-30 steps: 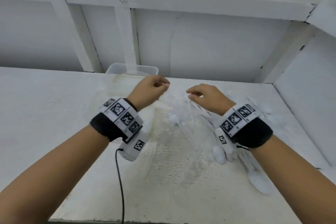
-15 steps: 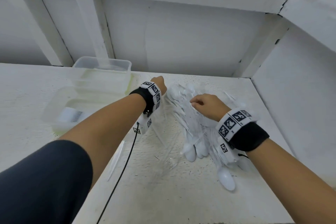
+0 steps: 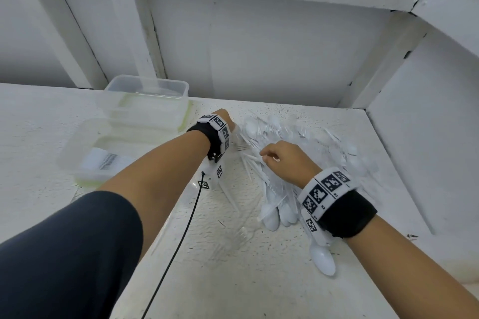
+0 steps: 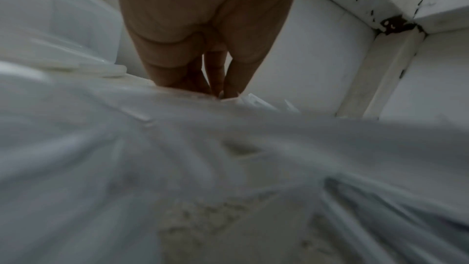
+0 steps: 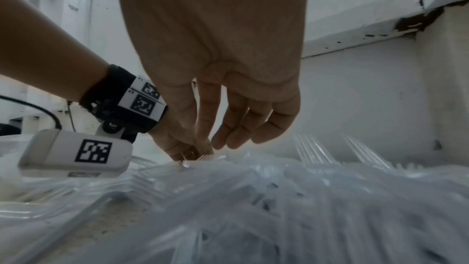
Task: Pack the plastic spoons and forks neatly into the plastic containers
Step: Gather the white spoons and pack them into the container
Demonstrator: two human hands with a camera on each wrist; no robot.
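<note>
Reaching into the cutlery pile (image 3: 293, 153) on the tabletop (image 3: 233, 267), our left hand (image 3: 223, 118) pinches a fork (image 3: 242, 147) while our right hand (image 3: 285, 163) hovers palm-down, fingers loosely curled, holding nothing.

We note the bench (image 3: 233, 280) is painted white, matt and rough, pitted in patches. The containers (image 3: 145, 101) are translucent, smooth plastic; the spoons (image 3: 322, 259) are glossy white plastic, the forks (image 5: 314, 152) clear plastic. Wristbands (image 3: 344, 212) look like black cloth.
</note>
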